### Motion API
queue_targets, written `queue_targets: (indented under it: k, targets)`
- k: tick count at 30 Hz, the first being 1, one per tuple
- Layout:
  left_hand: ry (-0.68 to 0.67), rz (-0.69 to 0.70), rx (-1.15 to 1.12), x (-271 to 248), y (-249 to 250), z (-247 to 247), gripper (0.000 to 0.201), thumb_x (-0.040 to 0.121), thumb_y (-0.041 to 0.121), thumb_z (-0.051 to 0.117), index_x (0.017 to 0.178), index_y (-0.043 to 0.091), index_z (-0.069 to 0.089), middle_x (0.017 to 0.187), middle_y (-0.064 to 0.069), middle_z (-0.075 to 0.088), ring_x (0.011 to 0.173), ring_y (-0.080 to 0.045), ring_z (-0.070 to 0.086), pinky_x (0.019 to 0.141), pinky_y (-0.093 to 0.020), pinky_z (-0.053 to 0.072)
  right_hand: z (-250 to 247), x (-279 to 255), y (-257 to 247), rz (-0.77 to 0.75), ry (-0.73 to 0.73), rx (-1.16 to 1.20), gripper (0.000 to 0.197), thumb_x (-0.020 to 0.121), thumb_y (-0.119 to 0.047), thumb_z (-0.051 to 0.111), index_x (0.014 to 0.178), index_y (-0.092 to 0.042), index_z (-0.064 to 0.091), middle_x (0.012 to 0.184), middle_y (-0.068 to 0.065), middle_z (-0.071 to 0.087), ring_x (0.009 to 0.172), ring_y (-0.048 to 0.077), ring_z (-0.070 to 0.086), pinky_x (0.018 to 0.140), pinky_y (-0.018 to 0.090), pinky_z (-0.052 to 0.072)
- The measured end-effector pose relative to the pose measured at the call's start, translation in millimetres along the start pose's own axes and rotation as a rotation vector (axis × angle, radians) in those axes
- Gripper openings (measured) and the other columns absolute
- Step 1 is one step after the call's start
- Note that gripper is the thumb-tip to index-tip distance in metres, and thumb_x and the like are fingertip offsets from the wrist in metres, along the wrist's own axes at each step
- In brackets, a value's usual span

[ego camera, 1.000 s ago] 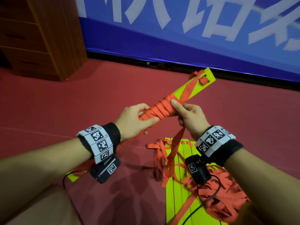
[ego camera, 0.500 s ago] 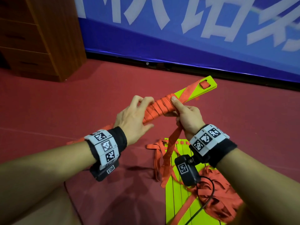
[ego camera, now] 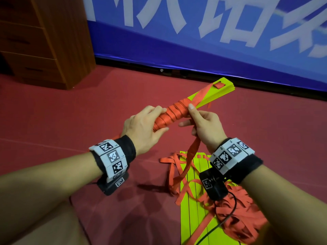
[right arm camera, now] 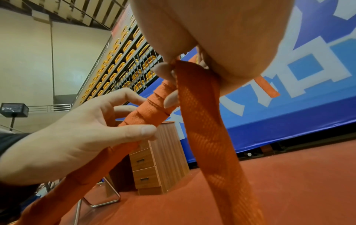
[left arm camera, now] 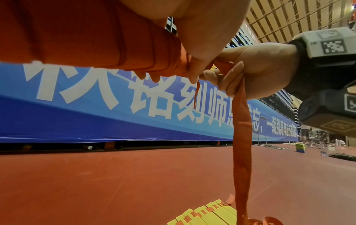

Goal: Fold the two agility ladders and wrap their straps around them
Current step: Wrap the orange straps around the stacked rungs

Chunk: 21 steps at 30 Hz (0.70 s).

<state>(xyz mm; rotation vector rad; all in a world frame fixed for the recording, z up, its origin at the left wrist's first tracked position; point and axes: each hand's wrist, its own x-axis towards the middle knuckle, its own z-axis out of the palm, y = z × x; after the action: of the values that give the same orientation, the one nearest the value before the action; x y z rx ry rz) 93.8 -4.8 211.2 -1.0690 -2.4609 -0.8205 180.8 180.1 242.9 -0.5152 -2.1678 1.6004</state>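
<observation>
I hold a folded yellow ladder bundle (ego camera: 215, 93) slanted in the air, its middle wound in orange strap wraps (ego camera: 172, 113). My left hand (ego camera: 143, 126) grips the wrapped part from the left, thumb underneath. My right hand (ego camera: 203, 124) pinches the loose orange strap (ego camera: 190, 156) just below the bundle, forefinger against the wraps. The strap (left arm camera: 241, 144) hangs down to the floor. A second yellow ladder (ego camera: 196, 206) lies flat below my right wrist, with tangled orange straps (ego camera: 235, 218) heaped on it.
Red floor (ego camera: 88, 112) all around. A wooden drawer cabinet (ego camera: 44, 38) stands at the back left. A blue banner (ego camera: 203, 38) with white characters runs along the back. Distant boxes and gear (left arm camera: 308, 147) lie far right in the left wrist view.
The bundle has turned in my hands, its far end now flatter. My left hand regripped over the wraps. My right hand shifted the strap along the wrapped part.
</observation>
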Motion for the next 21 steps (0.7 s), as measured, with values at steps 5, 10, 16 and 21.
queue_targets:
  k: [5, 10, 16, 21]
  targets:
    - [-0.008, -0.045, -0.009, 0.8, -0.1, -1.9, 0.048, 0.087, 0.051, 0.07, 0.129, 0.033, 0.057, 0.104, 0.011, 0.066, 0.093, -0.024, 0.067, 0.075, -0.036, 0.052, -2.9, -0.3, 1.0, -0.042, -0.026, -0.042, 0.041, 0.105, -0.046, 0.049, 0.1, -0.013, 0.073, 0.074, -0.001, 0.077, 0.042, 0.006, 0.048, 0.048, 0.015, 0.04]
    - [-0.034, -0.059, 0.003, 0.0, 1.1, -2.6, 0.046, 0.091, 0.052, 0.065, 0.133, 0.037, 0.056, 0.102, 0.01, 0.069, 0.093, -0.024, 0.067, 0.076, -0.035, 0.049, -4.3, 1.0, 3.9, -0.076, -0.018, -0.055, 0.037, 0.105, -0.043, 0.051, 0.095, -0.013, 0.072, 0.073, -0.002, 0.077, 0.043, 0.006, 0.05, 0.05, 0.016, 0.042]
    - [-0.042, -0.084, -0.015, -0.1, 3.8, -5.4, 0.042, 0.095, 0.052, 0.059, 0.135, 0.041, 0.057, 0.084, 0.012, 0.066, 0.08, -0.022, 0.064, 0.071, -0.032, 0.044, -7.8, 4.3, 6.8, -0.1, -0.031, -0.044, 0.035, 0.103, -0.039, 0.055, 0.098, -0.01, 0.073, 0.075, -0.002, 0.077, 0.044, 0.006, 0.05, 0.05, 0.016, 0.042]
    - [-0.079, -0.092, -0.13, 0.8, 4.1, -4.4, 0.035, 0.096, 0.048, 0.06, 0.13, 0.04, 0.061, 0.069, 0.014, 0.057, 0.066, -0.016, 0.055, 0.066, -0.03, 0.043, -11.1, 6.1, 8.0, -0.133, -0.021, -0.064, 0.034, 0.103, -0.036, 0.057, 0.097, -0.007, 0.074, 0.071, -0.004, 0.076, 0.044, 0.005, 0.049, 0.049, 0.014, 0.042]
